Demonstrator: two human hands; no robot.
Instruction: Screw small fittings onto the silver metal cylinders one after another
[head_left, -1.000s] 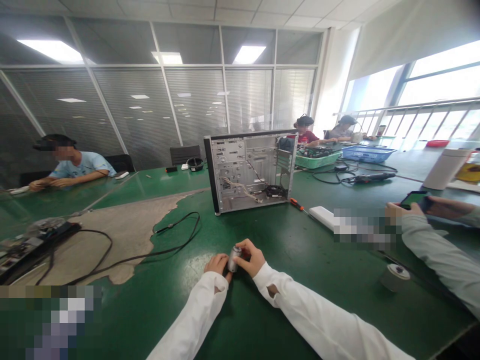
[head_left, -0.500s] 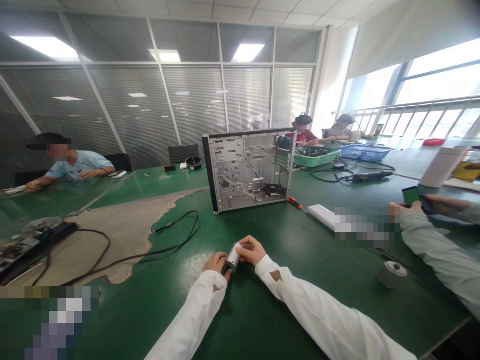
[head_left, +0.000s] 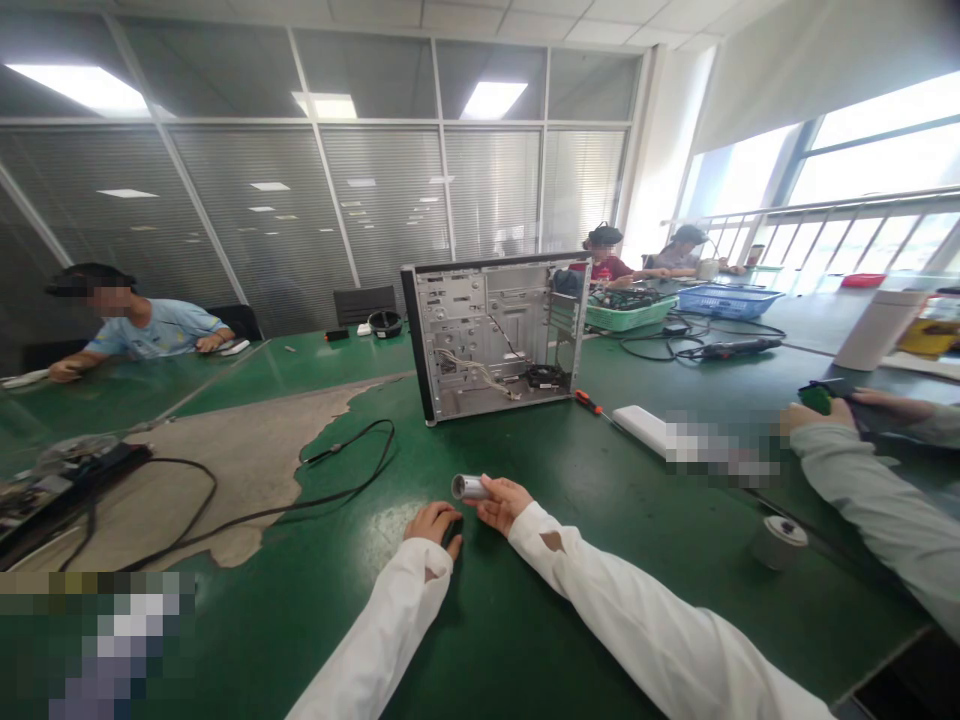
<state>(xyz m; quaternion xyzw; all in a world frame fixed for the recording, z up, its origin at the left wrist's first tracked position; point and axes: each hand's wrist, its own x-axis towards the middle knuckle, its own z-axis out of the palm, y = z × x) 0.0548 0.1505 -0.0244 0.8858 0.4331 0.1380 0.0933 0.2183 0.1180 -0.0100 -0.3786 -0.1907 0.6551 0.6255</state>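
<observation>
Over the green table, my right hand point(head_left: 507, 504) grips a hollow silver metal cylinder point(head_left: 471, 488), its open round end turned to the left. My left hand point(head_left: 433, 524) is closed around a small black part point(head_left: 451, 532), mostly hidden by the fingers. The cylinder and the black part are apart, with a small gap between my hands. Beyond them stands an open computer case point(head_left: 499, 340) with a fan and loose wires inside. An orange-handled screwdriver point(head_left: 589, 402) lies at its right corner.
To the right are a white bar-shaped thing point(head_left: 641, 428), a white-grey can point(head_left: 780, 543) and a co-worker's hands point(head_left: 825, 415) with a green item. Green point(head_left: 634, 316) and blue baskets point(head_left: 727, 302) stand farther back. A black cable point(head_left: 300, 508) runs across the left.
The silver cylinder has come away from the black part in my left hand. My right hand has turned it so that its hollow end shows.
</observation>
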